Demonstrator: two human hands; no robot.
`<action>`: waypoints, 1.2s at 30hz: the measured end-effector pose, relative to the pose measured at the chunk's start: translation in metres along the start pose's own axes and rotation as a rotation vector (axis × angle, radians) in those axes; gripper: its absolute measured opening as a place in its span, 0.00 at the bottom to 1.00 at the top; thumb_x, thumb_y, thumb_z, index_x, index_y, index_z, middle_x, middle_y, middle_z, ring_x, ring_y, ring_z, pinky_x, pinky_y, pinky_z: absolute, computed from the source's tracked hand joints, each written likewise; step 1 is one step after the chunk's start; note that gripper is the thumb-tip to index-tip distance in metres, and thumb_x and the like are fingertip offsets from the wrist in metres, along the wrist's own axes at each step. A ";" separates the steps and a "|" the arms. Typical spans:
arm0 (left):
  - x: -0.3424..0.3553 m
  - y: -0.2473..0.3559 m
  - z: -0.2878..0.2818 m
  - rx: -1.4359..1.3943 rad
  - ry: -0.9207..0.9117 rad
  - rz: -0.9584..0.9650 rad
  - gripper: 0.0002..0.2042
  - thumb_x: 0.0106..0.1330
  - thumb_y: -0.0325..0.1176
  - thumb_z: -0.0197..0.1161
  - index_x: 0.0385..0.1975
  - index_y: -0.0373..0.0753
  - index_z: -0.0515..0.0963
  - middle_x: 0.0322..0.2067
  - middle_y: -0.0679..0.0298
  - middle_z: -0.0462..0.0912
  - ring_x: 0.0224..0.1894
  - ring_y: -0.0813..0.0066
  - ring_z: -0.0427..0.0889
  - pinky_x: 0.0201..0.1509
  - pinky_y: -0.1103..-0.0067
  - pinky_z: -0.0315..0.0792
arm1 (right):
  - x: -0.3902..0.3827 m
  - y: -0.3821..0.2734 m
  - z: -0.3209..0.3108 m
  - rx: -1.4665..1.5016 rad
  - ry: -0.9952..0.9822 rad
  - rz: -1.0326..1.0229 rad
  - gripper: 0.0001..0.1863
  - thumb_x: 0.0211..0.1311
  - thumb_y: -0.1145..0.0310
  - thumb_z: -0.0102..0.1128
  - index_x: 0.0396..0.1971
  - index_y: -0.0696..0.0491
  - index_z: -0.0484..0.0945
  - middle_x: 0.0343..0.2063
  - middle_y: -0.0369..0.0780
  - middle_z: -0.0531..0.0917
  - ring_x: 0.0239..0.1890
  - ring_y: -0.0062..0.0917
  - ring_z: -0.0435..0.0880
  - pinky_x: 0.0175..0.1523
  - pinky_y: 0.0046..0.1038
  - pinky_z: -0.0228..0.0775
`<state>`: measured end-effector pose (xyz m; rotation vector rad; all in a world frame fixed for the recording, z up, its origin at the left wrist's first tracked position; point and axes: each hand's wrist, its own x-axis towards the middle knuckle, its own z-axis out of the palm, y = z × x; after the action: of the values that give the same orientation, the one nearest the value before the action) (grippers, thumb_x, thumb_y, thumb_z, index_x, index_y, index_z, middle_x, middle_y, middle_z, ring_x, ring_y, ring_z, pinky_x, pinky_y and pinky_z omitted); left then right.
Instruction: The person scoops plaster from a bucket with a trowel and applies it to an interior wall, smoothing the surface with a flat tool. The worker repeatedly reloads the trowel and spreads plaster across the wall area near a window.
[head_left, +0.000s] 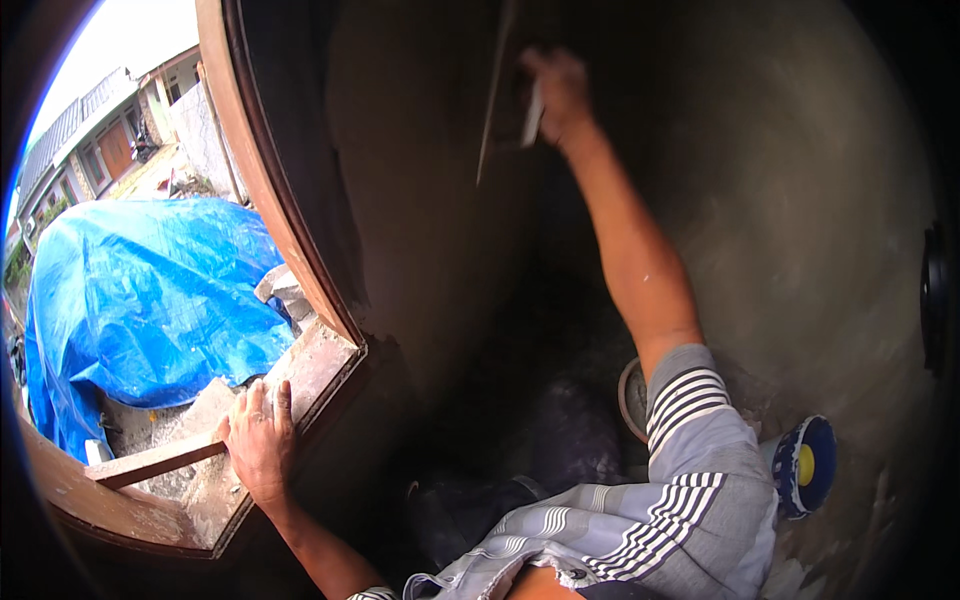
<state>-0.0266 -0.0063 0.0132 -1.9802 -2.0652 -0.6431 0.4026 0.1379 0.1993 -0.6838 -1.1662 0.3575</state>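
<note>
a pass over the wall point(410, 160) is probably requiring steady, even pressure. right of the frame point(325, 360), the trowel point(534, 118) is standing edge-on, wall contact unclear. the right hand point(562, 95) is gripping it, arm raised; the left hand point(262, 440) is resting on the frame, thumb splayed outward.

Open window frame point(277, 205), blue tarp point(160, 290) beyond

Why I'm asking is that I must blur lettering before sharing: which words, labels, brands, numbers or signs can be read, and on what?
None can be read.
Blue tarp, striped shirt: no lettering shows.
Flat tool in the right hand: too dim and blurred to tell.
Houses outside: too small to tell.
</note>
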 end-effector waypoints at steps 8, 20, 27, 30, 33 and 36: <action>-0.001 0.005 -0.011 0.018 -0.112 -0.058 0.30 0.69 0.57 0.42 0.52 0.36 0.74 0.53 0.54 0.76 0.59 0.58 0.70 0.66 0.62 0.52 | -0.171 0.089 0.033 -0.293 -0.479 -0.077 0.26 0.53 0.68 0.66 0.52 0.60 0.72 0.47 0.46 0.79 0.51 0.31 0.77 0.56 0.32 0.68; 0.007 0.026 -0.011 0.002 -0.116 -0.038 0.28 0.70 0.55 0.43 0.52 0.35 0.75 0.50 0.52 0.78 0.56 0.59 0.72 0.65 0.62 0.52 | -0.030 0.196 -0.004 -0.827 0.107 -0.447 0.21 0.60 0.61 0.57 0.48 0.59 0.75 0.43 0.51 0.80 0.47 0.40 0.79 0.52 0.35 0.70; 0.002 0.022 -0.013 0.091 -0.172 -0.149 0.29 0.70 0.56 0.41 0.53 0.37 0.75 0.52 0.54 0.77 0.57 0.60 0.72 0.66 0.62 0.51 | 0.009 0.191 -0.076 -0.601 0.281 -0.073 0.20 0.64 0.62 0.52 0.50 0.59 0.74 0.45 0.50 0.79 0.49 0.37 0.77 0.53 0.35 0.69; 0.003 0.024 -0.012 0.063 -0.159 -0.129 0.30 0.70 0.57 0.40 0.53 0.36 0.74 0.52 0.54 0.77 0.57 0.59 0.72 0.66 0.62 0.50 | -0.080 0.264 -0.102 -0.417 0.389 0.241 0.20 0.65 0.62 0.50 0.51 0.59 0.73 0.45 0.49 0.79 0.50 0.36 0.77 0.54 0.35 0.69; 0.003 0.017 -0.014 0.041 -0.168 -0.148 0.30 0.70 0.57 0.41 0.53 0.35 0.74 0.53 0.55 0.76 0.58 0.60 0.71 0.66 0.62 0.50 | -0.216 0.325 -0.103 -0.047 0.474 0.724 0.19 0.67 0.62 0.47 0.51 0.59 0.73 0.46 0.49 0.78 0.51 0.35 0.76 0.54 0.34 0.68; 0.001 -0.014 0.011 0.115 -0.086 0.060 0.30 0.70 0.57 0.41 0.53 0.35 0.74 0.53 0.53 0.76 0.58 0.60 0.71 0.66 0.62 0.50 | -0.298 0.325 -0.096 0.355 0.532 0.983 0.19 0.69 0.63 0.45 0.52 0.59 0.72 0.47 0.48 0.78 0.52 0.33 0.75 0.55 0.34 0.68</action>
<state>-0.0385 -0.0008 0.0018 -2.0295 -2.0322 -0.4245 0.4096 0.1763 -0.2503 -0.9273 -0.1782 1.1002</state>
